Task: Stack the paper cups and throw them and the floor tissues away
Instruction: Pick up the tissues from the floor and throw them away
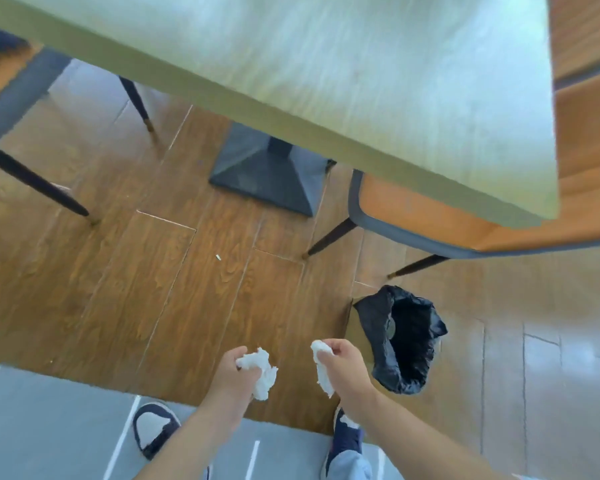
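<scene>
- Two crumpled tissues are off the floor: one (260, 370) bunched in the left hand (232, 370), the other (323, 367) pinched in the right hand (343, 365).
- The bin (400, 339), black-lined and mouth open, sits just right of the right hand.
- This looks like the tissue-dumping step; no cups are in view.
- Next, both hands need to swing right over the bin's mouth before letting go.
- A white scrap (218, 257) lies on the floor (118, 289) nearer the table (326, 64).

The left hand (230, 370) grips a crumpled tissue (261, 370); the right hand (343, 367) grips another tissue (323, 367); a black-lined bin (404, 341) stands at two o'clock of the right hand.
</scene>
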